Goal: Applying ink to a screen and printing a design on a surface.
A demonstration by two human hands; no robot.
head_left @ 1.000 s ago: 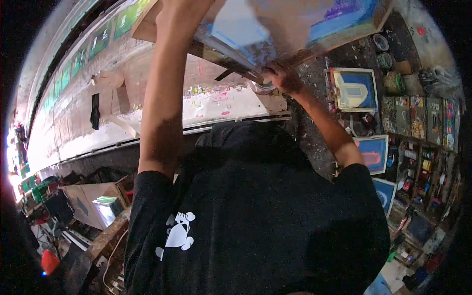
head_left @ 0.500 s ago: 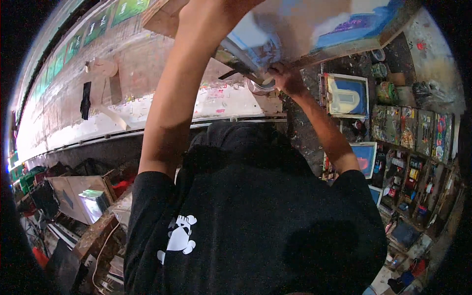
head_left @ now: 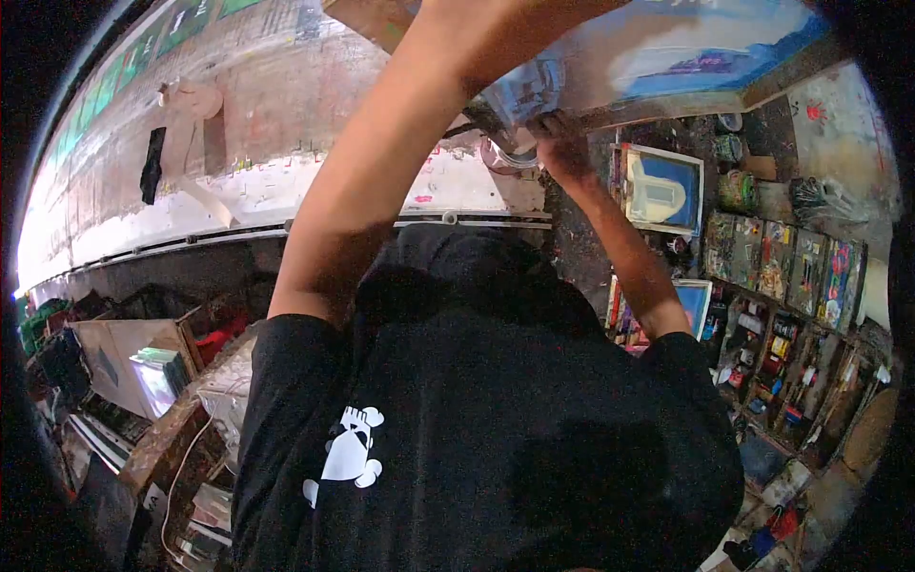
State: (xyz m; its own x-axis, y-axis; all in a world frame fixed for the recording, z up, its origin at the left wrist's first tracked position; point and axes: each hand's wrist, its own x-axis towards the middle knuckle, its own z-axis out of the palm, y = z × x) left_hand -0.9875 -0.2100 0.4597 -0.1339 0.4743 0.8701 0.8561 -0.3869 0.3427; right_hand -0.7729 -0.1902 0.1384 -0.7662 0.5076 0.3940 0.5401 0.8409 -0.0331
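Note:
A wooden screen-printing frame [head_left: 758, 93], its mesh stained blue, white and purple, is tilted up across the top of the view. My left forearm [head_left: 381, 162] reaches up across it, and the left hand lies past the upper edge. Below the frame's lower edge, my right hand [head_left: 562, 150] has curled fingers against a pale ring that looks like a roll of tape [head_left: 518, 158]. Shadow hides part of this grip. Behind them is the long, paint-marked worktable [head_left: 276, 195].
A strip of black tape [head_left: 152, 167] and a paler strip [head_left: 212, 203] lie on the table. On the right are a framed blue screen [head_left: 656, 191], paint cans [head_left: 736, 191] and crates of bottles [head_left: 786, 343]. Boards [head_left: 124, 367] and a wooden beam [head_left: 157, 443] stand lower left.
The view has shifted slightly. My left forearm leans farther right, and the screen frame has moved a little right and up. My right hand stays by the ring under its edge.

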